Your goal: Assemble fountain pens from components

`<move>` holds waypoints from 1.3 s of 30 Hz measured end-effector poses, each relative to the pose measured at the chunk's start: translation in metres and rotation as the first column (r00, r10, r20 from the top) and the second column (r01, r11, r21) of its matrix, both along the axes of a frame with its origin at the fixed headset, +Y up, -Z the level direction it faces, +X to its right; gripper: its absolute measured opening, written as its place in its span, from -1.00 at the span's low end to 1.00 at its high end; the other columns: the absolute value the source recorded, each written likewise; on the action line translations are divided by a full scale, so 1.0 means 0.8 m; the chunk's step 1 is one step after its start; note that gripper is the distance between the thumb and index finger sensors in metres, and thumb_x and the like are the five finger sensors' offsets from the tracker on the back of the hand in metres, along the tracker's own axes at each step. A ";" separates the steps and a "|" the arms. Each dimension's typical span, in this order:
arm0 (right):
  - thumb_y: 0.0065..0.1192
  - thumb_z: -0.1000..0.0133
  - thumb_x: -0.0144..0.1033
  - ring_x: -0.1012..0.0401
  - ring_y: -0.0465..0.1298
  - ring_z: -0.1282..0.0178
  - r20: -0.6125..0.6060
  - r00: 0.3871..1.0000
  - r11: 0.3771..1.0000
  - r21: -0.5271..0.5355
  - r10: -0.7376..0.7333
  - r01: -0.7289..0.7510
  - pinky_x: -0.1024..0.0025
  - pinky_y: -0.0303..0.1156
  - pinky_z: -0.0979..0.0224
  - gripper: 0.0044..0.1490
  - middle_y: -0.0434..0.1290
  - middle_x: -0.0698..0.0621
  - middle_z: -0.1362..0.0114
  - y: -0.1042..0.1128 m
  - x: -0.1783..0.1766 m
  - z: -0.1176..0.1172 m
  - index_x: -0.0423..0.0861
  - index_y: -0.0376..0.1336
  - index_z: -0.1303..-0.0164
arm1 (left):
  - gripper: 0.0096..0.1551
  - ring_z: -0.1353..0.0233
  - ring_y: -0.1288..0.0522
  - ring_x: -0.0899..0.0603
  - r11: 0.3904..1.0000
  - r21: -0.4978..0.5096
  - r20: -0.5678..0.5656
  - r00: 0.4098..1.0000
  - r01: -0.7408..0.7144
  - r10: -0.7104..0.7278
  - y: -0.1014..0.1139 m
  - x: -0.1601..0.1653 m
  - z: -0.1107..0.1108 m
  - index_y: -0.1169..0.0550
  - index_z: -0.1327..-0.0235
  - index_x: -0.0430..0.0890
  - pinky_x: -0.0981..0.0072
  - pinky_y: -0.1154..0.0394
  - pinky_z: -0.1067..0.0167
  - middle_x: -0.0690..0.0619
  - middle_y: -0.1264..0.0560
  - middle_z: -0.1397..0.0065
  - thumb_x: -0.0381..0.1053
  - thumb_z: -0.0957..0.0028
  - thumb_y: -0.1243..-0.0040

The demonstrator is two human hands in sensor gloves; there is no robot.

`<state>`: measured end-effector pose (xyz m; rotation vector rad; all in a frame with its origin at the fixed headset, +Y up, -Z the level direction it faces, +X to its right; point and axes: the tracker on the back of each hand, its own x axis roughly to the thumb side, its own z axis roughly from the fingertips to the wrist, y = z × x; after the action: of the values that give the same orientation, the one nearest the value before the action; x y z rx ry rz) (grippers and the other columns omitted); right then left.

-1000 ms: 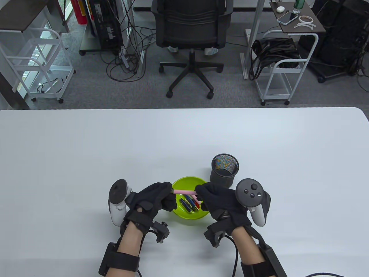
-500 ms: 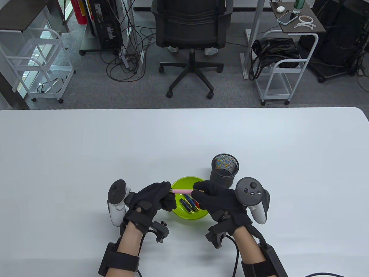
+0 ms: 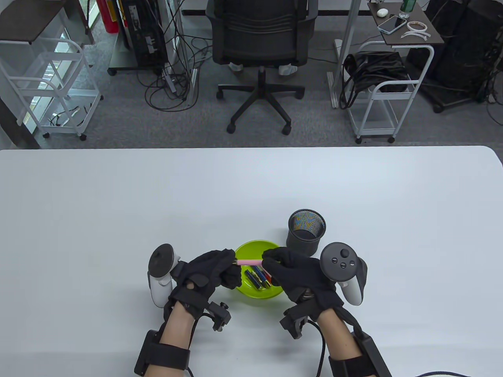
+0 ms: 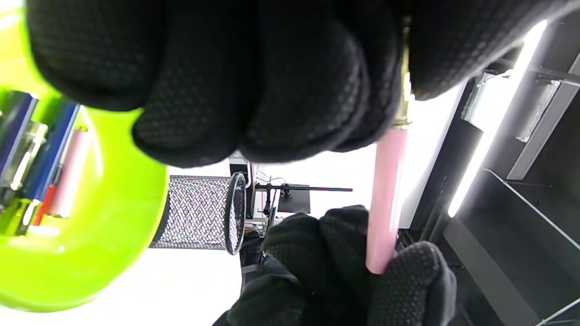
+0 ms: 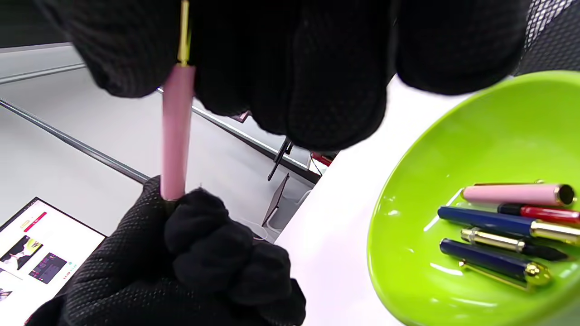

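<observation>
Pink pen barrel [image 3: 250, 261], matte, slender, with a gold-coloured ring at one end, is held level just above the green bowl [image 3: 255, 247]. Left hand [image 3: 210, 271] pinches one end with curled fingers; right hand [image 3: 300, 273] pinches the other end likewise. Inside the bowl: a pink cap [image 5: 516, 194], a red piece [image 5: 543, 212], dark blue parts [image 5: 485, 221] with gold trim, lying side by side. Black mesh cup [image 3: 306, 231] stands upright just beyond the bowl, to its right.
</observation>
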<state>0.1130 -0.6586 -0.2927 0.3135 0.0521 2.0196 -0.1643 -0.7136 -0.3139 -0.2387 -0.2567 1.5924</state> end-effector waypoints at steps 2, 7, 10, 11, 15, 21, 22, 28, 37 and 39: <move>0.28 0.01 0.09 0.08 0.68 0.26 0.007 1.000 1.000 0.003 0.010 -0.010 0.02 0.61 0.19 -0.43 0.64 -0.12 -0.04 0.001 0.000 0.000 -0.05 0.53 0.00 | -0.58 0.11 -0.69 -0.19 1.000 0.002 0.009 1.000 -0.002 0.002 0.000 0.000 -0.001 -0.78 0.30 -0.12 -0.12 -0.58 0.08 -0.05 -0.75 0.25 0.19 -0.15 -0.19; 0.30 0.00 0.11 0.13 0.69 0.47 0.010 0.999 0.999 0.004 -0.043 0.043 0.07 0.64 0.31 -0.42 0.70 -0.13 0.20 0.001 0.005 -0.001 -0.13 0.61 0.23 | -0.58 0.15 -0.69 -0.17 1.000 0.023 0.053 0.999 0.002 -0.003 0.006 0.005 0.000 -0.78 0.29 -0.18 -0.11 -0.59 0.11 -0.07 -0.75 0.29 0.17 -0.10 -0.26; 0.29 -0.02 0.12 0.15 0.68 0.54 0.007 0.997 0.996 -0.023 -0.081 0.081 0.09 0.64 0.35 -0.42 0.71 -0.12 0.28 -0.001 0.008 -0.003 -0.15 0.62 0.31 | -0.58 0.14 -0.69 -0.17 0.998 0.061 0.067 0.997 0.025 -0.029 0.011 0.006 0.000 -0.78 0.27 -0.18 -0.12 -0.58 0.09 -0.08 -0.75 0.27 0.17 -0.08 -0.30; 0.29 -0.02 0.12 0.16 0.68 0.56 0.008 0.996 0.996 -0.033 -0.089 0.089 0.09 0.64 0.36 -0.42 0.71 -0.11 0.31 -0.002 0.009 -0.004 -0.15 0.63 0.34 | -0.58 0.13 -0.68 -0.18 0.997 0.071 0.074 0.996 0.035 -0.040 0.012 0.006 0.000 -0.78 0.27 -0.18 -0.12 -0.57 0.08 -0.08 -0.75 0.26 0.17 -0.07 -0.31; 0.31 -0.02 0.16 0.17 0.67 0.63 0.000 0.993 0.992 -0.059 -0.115 0.115 0.09 0.65 0.38 -0.41 0.72 -0.08 0.39 -0.003 0.013 -0.006 -0.14 0.64 0.44 | -0.58 0.13 -0.69 -0.17 0.997 0.069 0.117 0.993 0.018 -0.026 0.011 0.010 -0.001 -0.78 0.26 -0.16 -0.11 -0.57 0.08 -0.07 -0.75 0.26 0.19 -0.08 -0.31; 0.32 0.00 0.20 0.15 0.68 0.56 -0.008 0.984 0.982 -0.072 -0.177 0.176 0.07 0.64 0.33 -0.40 0.72 -0.08 0.31 -0.004 0.017 -0.008 -0.12 0.62 0.36 | -0.49 0.06 -0.68 -0.17 0.998 0.060 0.102 0.995 0.011 -0.017 0.009 0.011 0.002 -0.74 0.16 -0.08 -0.10 -0.57 0.04 -0.01 -0.74 0.17 0.33 -0.13 -0.20; 0.32 0.00 0.20 0.15 0.68 0.55 -0.004 0.984 0.981 -0.070 -0.180 0.179 0.07 0.64 0.33 -0.40 0.72 -0.08 0.29 -0.004 0.017 -0.008 -0.11 0.62 0.34 | -0.43 0.04 -0.68 -0.17 0.998 0.058 0.092 0.996 0.011 -0.017 0.009 0.009 0.002 -0.73 0.13 -0.08 -0.10 -0.57 0.03 -0.01 -0.74 0.14 0.38 -0.14 -0.15; 0.24 -0.03 0.13 0.14 0.69 0.48 0.093 0.977 0.978 -0.066 -0.191 0.197 0.06 0.64 0.28 -0.40 0.70 -0.11 0.20 -0.002 0.027 -0.006 -0.13 0.59 0.21 | -0.28 -0.01 -0.66 -0.18 0.999 0.015 0.020 0.999 -0.037 0.037 0.002 -0.002 0.001 -0.69 0.02 -0.11 -0.10 -0.55 0.00 -0.04 -0.71 0.05 0.48 -0.14 -0.05; 0.15 -0.05 0.02 0.12 0.69 0.37 0.231 0.956 0.973 -0.095 -0.182 0.208 0.05 0.63 0.21 -0.40 0.65 -0.16 0.06 -0.005 0.044 -0.008 -0.18 0.51 0.03 | -0.32 0.00 -0.65 -0.22 0.980 0.015 -0.042 0.980 0.198 -0.197 0.010 0.008 0.005 -0.68 -0.02 -0.14 -0.13 -0.53 0.02 -0.07 -0.71 0.03 0.41 -0.18 -0.04; 0.14 -0.05 0.01 0.12 0.69 0.35 0.243 0.950 0.969 -0.103 -0.194 0.224 0.05 0.63 0.21 -0.40 0.64 -0.17 0.04 -0.007 0.048 -0.009 -0.18 0.50 0.01 | -0.32 -0.01 -0.65 -0.22 0.954 0.048 -0.040 0.955 0.297 -0.295 0.014 0.015 0.006 -0.67 -0.05 -0.15 -0.13 -0.53 0.01 -0.08 -0.70 0.01 0.40 -0.18 -0.03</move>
<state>0.1511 -0.6639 -0.3001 -0.0014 0.0031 1.8185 -0.1524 -0.7021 -0.3091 -0.1998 -0.2265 1.2894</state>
